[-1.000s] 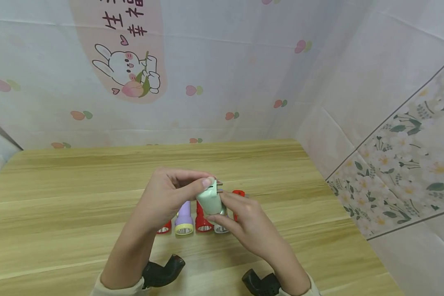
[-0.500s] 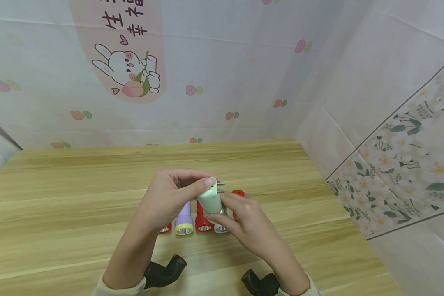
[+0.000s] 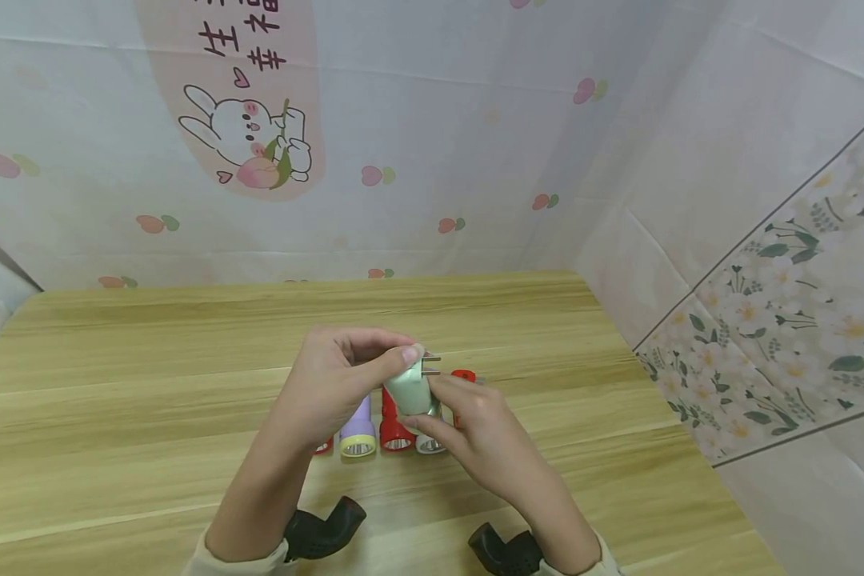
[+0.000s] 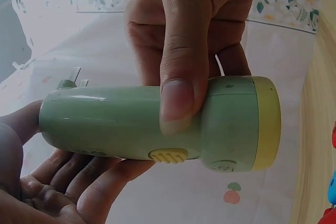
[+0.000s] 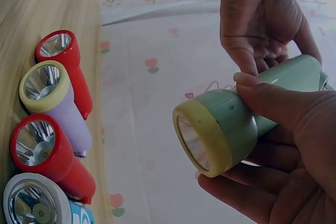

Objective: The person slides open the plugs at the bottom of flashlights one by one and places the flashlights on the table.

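Note:
A pale green flashlight [image 4: 121, 119] with a yellow rim and a ridged yellow slide switch [image 4: 168, 155] is held up between both hands. Two metal plug prongs [image 3: 432, 366] stick out from the side of its tail, pointing right in the head view. My left hand [image 3: 331, 380] pinches the tail end, thumb by the prongs, fingers beneath the body. Near the lamp head, my right hand [image 3: 486, 428] grips the body between thumb and fingers. In the right wrist view the lens [image 5: 193, 142] faces the camera side.
Behind the hands, several flashlights lie in a row on the wooden table [image 3: 151, 416]: a purple one [image 3: 358, 428], a red one [image 3: 397, 432], a white-and-blue one [image 3: 430, 445] and others in red, partly hidden. Patterned cloth [image 3: 403, 120] hangs behind the table.
The prongs have swung a little further out to the right. My left hand has shifted slightly right with its thumb; my right hand has stayed almost still.

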`<state>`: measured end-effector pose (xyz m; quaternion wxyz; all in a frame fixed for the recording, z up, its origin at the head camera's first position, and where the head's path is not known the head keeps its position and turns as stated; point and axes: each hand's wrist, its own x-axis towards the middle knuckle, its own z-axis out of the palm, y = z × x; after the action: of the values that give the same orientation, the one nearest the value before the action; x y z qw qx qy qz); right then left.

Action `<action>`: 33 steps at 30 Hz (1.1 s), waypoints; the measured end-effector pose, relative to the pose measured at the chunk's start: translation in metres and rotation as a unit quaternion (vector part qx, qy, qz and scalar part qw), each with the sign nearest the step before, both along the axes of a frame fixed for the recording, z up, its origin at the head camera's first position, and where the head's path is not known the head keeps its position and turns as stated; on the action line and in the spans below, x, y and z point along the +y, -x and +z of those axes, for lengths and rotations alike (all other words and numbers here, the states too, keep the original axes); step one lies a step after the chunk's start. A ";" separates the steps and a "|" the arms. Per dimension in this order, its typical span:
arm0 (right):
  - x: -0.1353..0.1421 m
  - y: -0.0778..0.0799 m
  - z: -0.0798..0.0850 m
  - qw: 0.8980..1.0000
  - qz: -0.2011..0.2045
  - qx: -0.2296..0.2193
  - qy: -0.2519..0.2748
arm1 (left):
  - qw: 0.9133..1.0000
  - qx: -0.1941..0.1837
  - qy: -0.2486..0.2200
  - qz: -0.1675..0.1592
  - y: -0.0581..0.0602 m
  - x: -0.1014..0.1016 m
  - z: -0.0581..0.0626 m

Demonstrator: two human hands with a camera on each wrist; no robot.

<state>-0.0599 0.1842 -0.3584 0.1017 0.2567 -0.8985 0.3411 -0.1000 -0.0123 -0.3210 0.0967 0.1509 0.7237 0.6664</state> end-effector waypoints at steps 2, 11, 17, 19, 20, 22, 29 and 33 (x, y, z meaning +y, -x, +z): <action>0.000 0.000 0.000 1.000 -0.001 -0.002 -0.001 | 1.000 0.000 0.000 0.001 0.000 0.001 0.000; 0.000 0.002 0.001 1.000 -0.008 0.000 -0.001 | 1.000 0.005 -0.002 0.007 0.001 0.003 0.001; -0.003 0.004 -0.001 1.000 0.006 -0.016 0.022 | 1.000 0.011 0.023 0.003 0.002 0.002 0.001; -0.003 0.004 -0.001 0.999 0.006 -0.020 0.025 | 1.000 0.011 0.025 0.001 0.003 0.001 0.001; -0.003 0.003 -0.001 0.999 0.003 -0.023 0.026 | 1.000 0.013 0.027 -0.001 0.004 0.001 0.001; -0.002 0.003 -0.001 0.999 -0.004 -0.028 0.023 | 0.999 0.016 0.028 -0.010 0.005 0.001 0.000; 0.001 0.003 -0.003 0.999 -0.028 -0.033 0.022 | 0.997 0.021 0.035 -0.071 0.006 -0.003 -0.003; 0.004 0.004 -0.004 0.998 -0.039 -0.035 0.034 | 0.997 0.009 0.024 -0.077 0.009 -0.002 -0.005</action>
<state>-0.0636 0.1879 -0.3625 0.0925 0.2057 -0.8986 0.3764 -0.1088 -0.0148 -0.3264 0.1449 0.2099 0.7263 0.6383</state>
